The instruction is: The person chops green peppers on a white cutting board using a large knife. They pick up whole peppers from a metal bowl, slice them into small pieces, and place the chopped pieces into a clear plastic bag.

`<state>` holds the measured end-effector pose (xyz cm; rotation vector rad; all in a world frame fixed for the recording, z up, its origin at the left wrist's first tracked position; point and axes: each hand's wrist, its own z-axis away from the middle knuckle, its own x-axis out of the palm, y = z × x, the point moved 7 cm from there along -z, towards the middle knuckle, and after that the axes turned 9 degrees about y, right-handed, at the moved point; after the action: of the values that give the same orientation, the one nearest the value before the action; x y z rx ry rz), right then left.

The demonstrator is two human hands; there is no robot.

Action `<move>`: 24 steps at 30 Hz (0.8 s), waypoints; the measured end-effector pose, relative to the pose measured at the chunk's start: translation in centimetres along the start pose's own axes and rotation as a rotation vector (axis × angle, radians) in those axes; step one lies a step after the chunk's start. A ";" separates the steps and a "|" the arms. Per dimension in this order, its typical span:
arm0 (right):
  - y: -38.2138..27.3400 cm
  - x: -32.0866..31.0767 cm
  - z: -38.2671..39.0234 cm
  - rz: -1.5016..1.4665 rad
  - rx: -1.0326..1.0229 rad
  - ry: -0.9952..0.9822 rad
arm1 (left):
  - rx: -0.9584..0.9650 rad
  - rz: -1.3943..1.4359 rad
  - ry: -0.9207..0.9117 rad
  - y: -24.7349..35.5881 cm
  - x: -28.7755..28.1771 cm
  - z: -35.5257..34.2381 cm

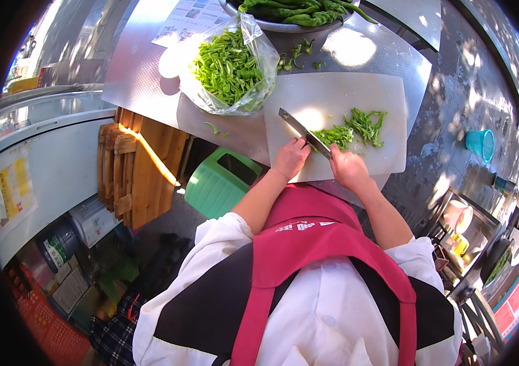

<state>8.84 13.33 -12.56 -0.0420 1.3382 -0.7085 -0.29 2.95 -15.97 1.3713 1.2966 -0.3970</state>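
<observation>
My right hand (pixel 349 167) is closed round the handle of a knife (pixel 299 128). Its blade slants across the white cutting board (pixel 387 91), with the tip pointing to the far left. Beside the blade, my left hand (pixel 291 157) rests near the board's front edge with its fingers curled together; whatever they press on is hidden. Thin strips of sliced green pepper (pixel 338 137) lie against the right side of the blade. Farther right is another loose heap of pepper strips (pixel 367 127).
Left of the board stands a clear plastic bag (pixel 264 61) full of sliced green pepper (pixel 227 70). Behind it, a metal bowl (pixel 284 27) holds whole long green peppers (pixel 299 11). Pepper stems (pixel 296 56) lie nearby on the metal table (pixel 143 79). A green stool (pixel 213 189) stands below.
</observation>
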 end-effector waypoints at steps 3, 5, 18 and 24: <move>0.0 0.3 0.3 -0.001 0.005 0.003 | 0.014 -0.030 0.018 0.3 0.0 0.1; -0.6 0.5 0.3 0.029 0.005 0.014 | 0.023 -0.012 0.037 0.4 -0.2 0.0; -1.0 2.5 -1.6 -0.083 0.038 -0.009 | -0.012 -0.011 -0.045 -0.1 0.1 0.4; -1.4 3.1 -2.0 -0.103 0.011 -0.008 | 0.000 0.005 0.045 0.0 -0.4 0.4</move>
<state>6.56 11.41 -15.18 -0.1050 1.3318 -0.8015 -0.26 2.43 -15.76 1.3902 1.3294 -0.3644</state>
